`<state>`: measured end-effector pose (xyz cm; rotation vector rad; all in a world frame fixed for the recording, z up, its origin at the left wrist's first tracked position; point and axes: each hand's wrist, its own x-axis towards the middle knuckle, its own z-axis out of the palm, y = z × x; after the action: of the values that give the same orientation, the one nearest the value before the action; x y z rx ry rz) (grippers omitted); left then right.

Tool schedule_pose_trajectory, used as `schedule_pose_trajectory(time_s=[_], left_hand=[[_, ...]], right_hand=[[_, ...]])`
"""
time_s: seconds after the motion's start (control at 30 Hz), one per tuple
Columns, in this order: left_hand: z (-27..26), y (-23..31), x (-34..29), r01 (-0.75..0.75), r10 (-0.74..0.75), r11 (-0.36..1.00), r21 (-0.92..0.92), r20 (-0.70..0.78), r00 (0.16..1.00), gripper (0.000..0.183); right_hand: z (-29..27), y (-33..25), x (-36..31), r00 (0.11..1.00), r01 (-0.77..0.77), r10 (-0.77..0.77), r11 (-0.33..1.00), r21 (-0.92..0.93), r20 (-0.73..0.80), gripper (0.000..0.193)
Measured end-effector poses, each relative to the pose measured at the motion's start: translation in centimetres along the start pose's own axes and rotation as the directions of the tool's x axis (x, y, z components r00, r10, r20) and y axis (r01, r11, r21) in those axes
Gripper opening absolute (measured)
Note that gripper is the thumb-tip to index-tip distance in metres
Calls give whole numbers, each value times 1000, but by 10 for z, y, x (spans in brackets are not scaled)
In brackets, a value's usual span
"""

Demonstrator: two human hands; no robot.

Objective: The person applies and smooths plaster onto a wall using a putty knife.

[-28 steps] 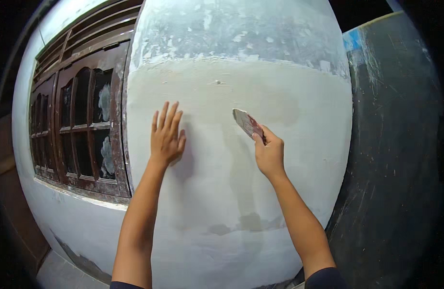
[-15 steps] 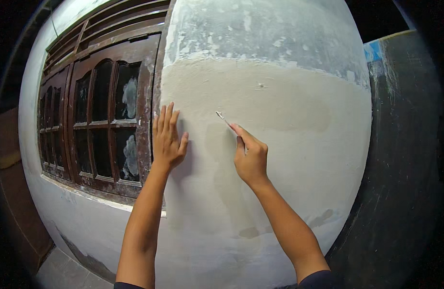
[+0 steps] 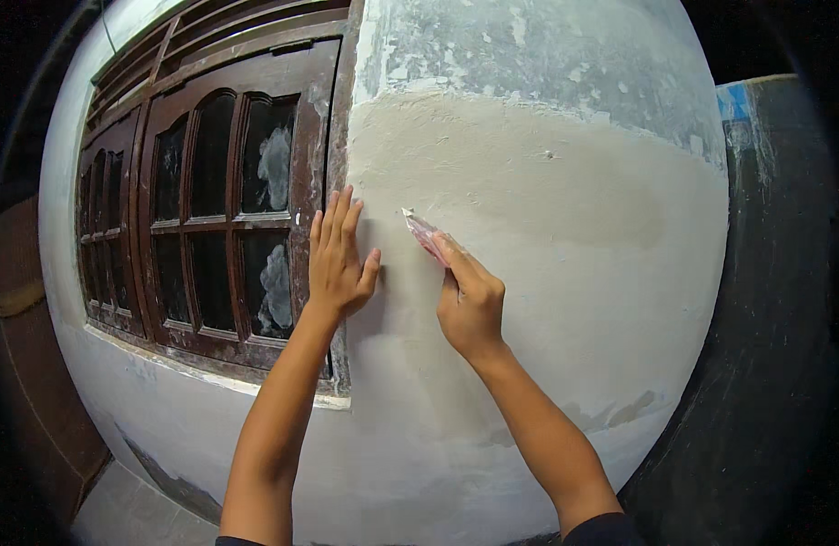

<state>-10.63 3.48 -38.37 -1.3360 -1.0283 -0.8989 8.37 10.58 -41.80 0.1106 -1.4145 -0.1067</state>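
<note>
My right hand [image 3: 472, 305] grips a small flat putty scraper [image 3: 422, 235], its pinkish blade smeared with white. A dab of white putty [image 3: 407, 211] sits at the scraper's far tip, close to the wall; whether it touches cannot be told. My left hand [image 3: 340, 273] is open, fingers stretched upward and thumb out, laid against the wall beside the window frame. The wall [image 3: 565, 300] around both hands has a smooth cream-white coat with damper, darker patches.
A brown wooden window [image 3: 228, 218] with dark, white-smudged panes stands left, above a pale sill [image 3: 210, 375]. Higher up, the wall is rough patchy grey [image 3: 547, 64]. A small raised spot [image 3: 549, 155] marks the coat. A dark panel [image 3: 774, 300] borders the right side.
The view has shifted, so window and wall sit further right. My right hand has turned the scraper, and more of its flat face shows. My left hand stays open at the wall.
</note>
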Motion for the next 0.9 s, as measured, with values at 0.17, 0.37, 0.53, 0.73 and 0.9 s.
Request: schedule_pose_trajectory(time_s=[0.17, 0.37, 0.53, 0.73, 0.9], left_hand=[[-1, -4, 5, -3, 4, 999, 42, -32, 999, 68], [-4, -6, 9, -45, 44, 995, 84, 11, 999, 69], [0, -15, 8, -33, 34, 999, 33, -36, 999, 69], [4, -47, 13, -38, 19, 993, -110, -170, 985, 62], [6, -60, 15, -80, 68, 991, -103, -121, 990, 61]], right_hand=[[2, 8, -2, 997, 77, -77, 997, -19, -2, 43], [12, 11, -5, 989, 147, -147, 988, -52, -9, 49], [25, 10, -7, 982, 189, -191, 976, -108, -8, 49], [42, 2, -7, 970, 243, -238, 949, -202, 50, 48], [60, -7, -8, 962, 271, -258, 896, -352, 85, 48]])
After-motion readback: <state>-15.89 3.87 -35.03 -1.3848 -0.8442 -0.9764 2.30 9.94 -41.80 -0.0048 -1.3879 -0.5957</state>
